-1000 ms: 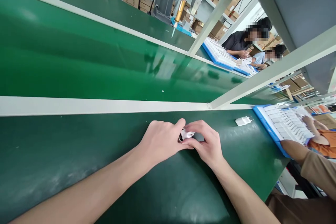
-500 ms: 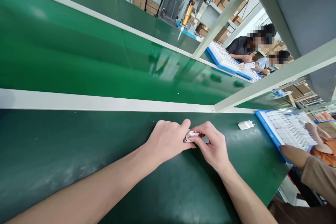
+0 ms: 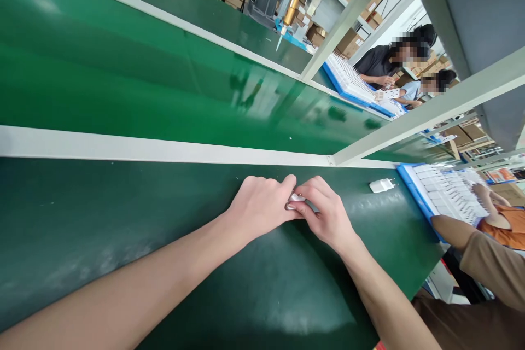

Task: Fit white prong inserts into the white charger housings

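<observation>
Close together over the green workbench, my two hands meet on a small white piece with a glossy surface. My left hand is closed around its left side, thumb and index finger toward the right. From the right, my right hand pinches the same piece between thumb and fingertips. Most of it is hidden by the fingers, so its kind cannot be told. To the right of my hands, a white charger plug lies on its side on the bench, its pins pointing right.
A blue-edged tray with rows of white parts stands at the right, beside a co-worker's brown sleeve. A pale rail runs behind my hands, before a green belt. A slanted post rises at right. Other people work beyond.
The view has tilted slightly, so everything sits a little higher. My right fingers have moved left and closer over the white piece, covering more of it. The charger plug stays put.
</observation>
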Motion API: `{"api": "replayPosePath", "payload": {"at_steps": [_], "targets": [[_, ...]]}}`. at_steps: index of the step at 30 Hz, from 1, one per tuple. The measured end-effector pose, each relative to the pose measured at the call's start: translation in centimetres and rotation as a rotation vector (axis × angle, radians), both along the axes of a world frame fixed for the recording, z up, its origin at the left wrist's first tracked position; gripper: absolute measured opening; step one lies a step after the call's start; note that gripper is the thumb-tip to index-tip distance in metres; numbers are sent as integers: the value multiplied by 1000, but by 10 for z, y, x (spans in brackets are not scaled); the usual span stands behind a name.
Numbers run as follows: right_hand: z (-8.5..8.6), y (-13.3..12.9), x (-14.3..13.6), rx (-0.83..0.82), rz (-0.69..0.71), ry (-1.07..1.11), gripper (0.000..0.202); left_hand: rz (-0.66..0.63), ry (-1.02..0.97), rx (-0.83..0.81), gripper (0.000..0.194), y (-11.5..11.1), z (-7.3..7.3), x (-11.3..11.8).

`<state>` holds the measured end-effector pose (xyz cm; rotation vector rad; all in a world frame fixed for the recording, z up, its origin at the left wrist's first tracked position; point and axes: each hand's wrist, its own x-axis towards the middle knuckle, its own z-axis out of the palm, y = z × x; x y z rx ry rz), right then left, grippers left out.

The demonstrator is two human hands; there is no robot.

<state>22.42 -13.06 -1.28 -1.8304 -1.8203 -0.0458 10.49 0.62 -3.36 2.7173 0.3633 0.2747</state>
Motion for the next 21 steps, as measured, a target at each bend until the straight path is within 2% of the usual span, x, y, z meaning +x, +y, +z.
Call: {"api": "replayPosePath", "payload": {"at_steps": [5,8,11,14,16,18,21], "targets": [[-1,1,-1,-79,-48,1,11,-10,45,-26,44,2,5,0],[5,1,3,-159,-69,151,12,-20,76,-49,53,4,9,-3],[14,-9,11,-223,-121,390,19,-59,68,-66,49,7,11,-6],[18,-30,18,-120,-268,594,31,-87,34,-104,41,10,11,-7],[18,-44,18,-26,-358,622,31,-108,15,-128,43,11,10,-7],[17,-52,14,-2,-387,607,30,-134,1,-139,48,11,10,-7],[16,-51,0,-29,-357,613,29,-182,-13,-136,54,10,10,-6]]}}
